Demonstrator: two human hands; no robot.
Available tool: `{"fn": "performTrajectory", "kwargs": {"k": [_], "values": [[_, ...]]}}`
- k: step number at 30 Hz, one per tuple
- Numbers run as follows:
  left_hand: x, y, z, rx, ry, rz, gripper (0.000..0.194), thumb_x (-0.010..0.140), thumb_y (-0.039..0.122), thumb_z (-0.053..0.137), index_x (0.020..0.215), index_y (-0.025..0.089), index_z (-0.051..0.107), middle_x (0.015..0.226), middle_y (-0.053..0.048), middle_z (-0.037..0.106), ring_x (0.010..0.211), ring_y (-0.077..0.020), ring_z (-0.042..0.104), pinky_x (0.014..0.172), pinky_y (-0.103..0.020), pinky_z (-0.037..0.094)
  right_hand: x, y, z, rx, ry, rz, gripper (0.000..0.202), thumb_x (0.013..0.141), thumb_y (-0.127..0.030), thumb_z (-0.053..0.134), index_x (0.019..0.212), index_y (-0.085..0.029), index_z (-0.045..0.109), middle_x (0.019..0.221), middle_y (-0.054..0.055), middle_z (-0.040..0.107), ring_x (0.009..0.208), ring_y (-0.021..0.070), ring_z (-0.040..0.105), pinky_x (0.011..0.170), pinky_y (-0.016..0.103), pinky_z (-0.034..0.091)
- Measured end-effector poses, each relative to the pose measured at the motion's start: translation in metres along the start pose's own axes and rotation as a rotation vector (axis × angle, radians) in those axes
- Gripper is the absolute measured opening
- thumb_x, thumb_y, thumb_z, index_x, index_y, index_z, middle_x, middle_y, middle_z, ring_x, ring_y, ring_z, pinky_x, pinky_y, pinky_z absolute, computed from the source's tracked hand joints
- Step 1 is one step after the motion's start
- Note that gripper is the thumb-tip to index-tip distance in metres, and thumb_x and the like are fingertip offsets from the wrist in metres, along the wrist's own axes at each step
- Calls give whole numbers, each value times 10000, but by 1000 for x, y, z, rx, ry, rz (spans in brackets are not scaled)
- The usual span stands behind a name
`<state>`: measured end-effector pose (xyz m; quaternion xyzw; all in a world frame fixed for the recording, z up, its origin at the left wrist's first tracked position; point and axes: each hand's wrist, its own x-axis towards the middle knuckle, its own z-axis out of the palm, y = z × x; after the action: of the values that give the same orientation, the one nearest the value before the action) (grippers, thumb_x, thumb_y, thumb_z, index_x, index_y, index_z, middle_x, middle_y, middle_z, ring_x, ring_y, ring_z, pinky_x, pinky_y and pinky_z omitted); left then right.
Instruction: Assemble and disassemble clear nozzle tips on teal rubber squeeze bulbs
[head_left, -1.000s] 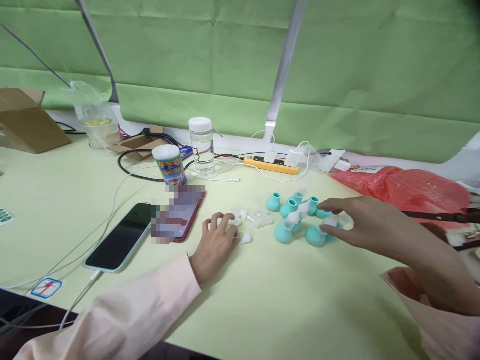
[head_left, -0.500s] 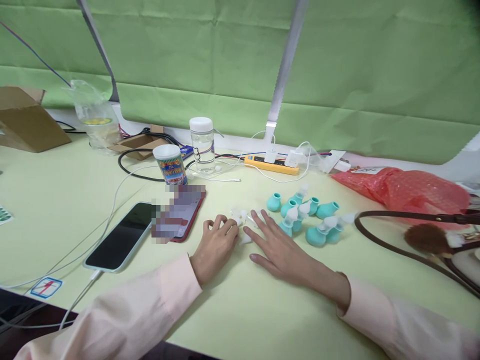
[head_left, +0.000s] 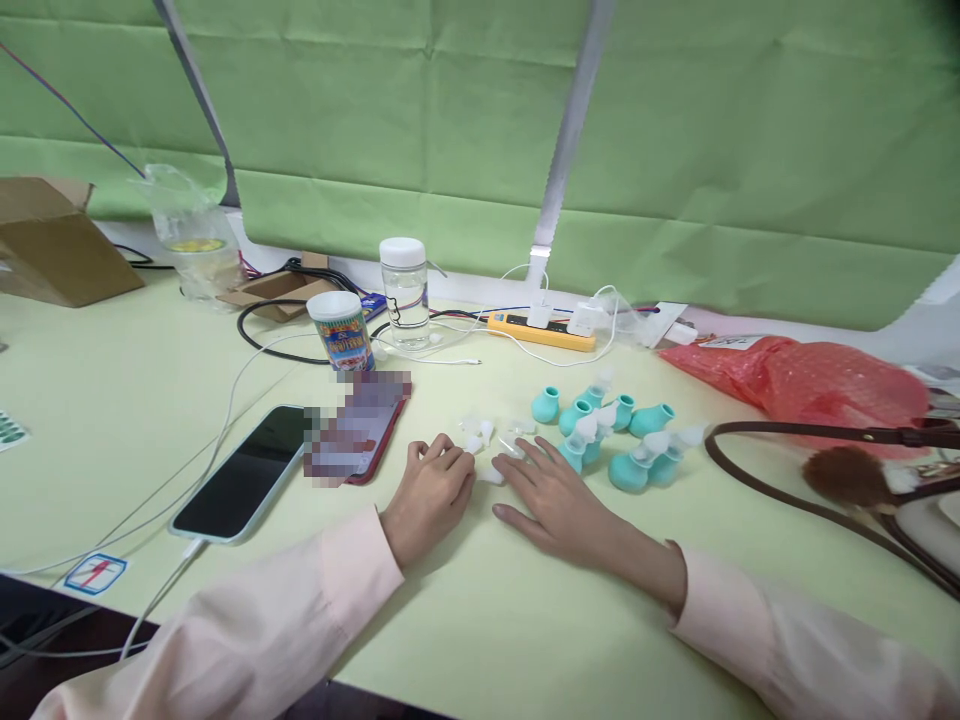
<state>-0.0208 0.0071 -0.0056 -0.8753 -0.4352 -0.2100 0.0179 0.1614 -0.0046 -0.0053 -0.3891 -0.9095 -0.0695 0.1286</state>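
My left hand (head_left: pixel 433 500) rests on the table with its fingers curled in; the thumb and whatever the fingers may hold are hidden. Small white plastic pieces (head_left: pixel 480 436) lie just beyond its fingertips. To the right, my right hand (head_left: pixel 555 495) is stretched out palm down, fingers apart, its tips at a clear plastic piece (head_left: pixel 512 447). Another whitish piece (head_left: pixel 489 474) lies between the hands. Beyond my right hand stand several teal bulb-shaped pieces (head_left: pixel 628 472). Some carry translucent white tops (head_left: pixel 586 430); others show an open neck.
Left of my hands lie a phone in a pale case (head_left: pixel 241 475) on a white cable and a red-edged phone (head_left: pixel 386 425). Behind are a printed tub (head_left: pixel 346 345), a water bottle (head_left: pixel 405 300) and a yellow power strip (head_left: pixel 517 328). A red plastic bag (head_left: pixel 825 385) and brown strap (head_left: pixel 780 430) lie right.
My right hand has drawn slightly back toward me, uncovering more of the clear and white pieces, and its fingers are less spread. My left hand has hardly moved.
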Motion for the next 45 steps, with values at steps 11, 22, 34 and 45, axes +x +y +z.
{"fn": "performTrajectory", "kwargs": {"k": [11,22,34,45], "values": [[1,2,-1,-129,60,-18,134,769,119,429,677,154,519,676,-26,599,759,-178,481,655,-307,316,2,4,7,-145,26,-74,354,726,49,327,924,-108,574,1009,136,572,829,238,503,682,389,449],[1,2,-9,-584,163,-141,87,731,149,509,749,151,594,698,-32,620,708,-146,540,649,-262,431,-6,1,12,334,274,21,234,792,-67,374,943,-152,532,810,71,535,735,142,524,617,253,453],[1,3,-3,-631,62,-266,97,697,162,539,720,150,632,719,-29,652,670,-142,594,641,-248,466,-3,-12,8,370,155,24,446,717,-317,545,1102,-112,450,1063,139,510,956,250,443,803,411,409],[0,4,-4,-692,172,-191,63,679,141,560,681,146,623,660,-30,625,631,-138,564,608,-258,455,-3,-13,14,584,261,166,160,702,-252,566,828,-157,594,737,62,560,707,175,512,639,334,439]]}}
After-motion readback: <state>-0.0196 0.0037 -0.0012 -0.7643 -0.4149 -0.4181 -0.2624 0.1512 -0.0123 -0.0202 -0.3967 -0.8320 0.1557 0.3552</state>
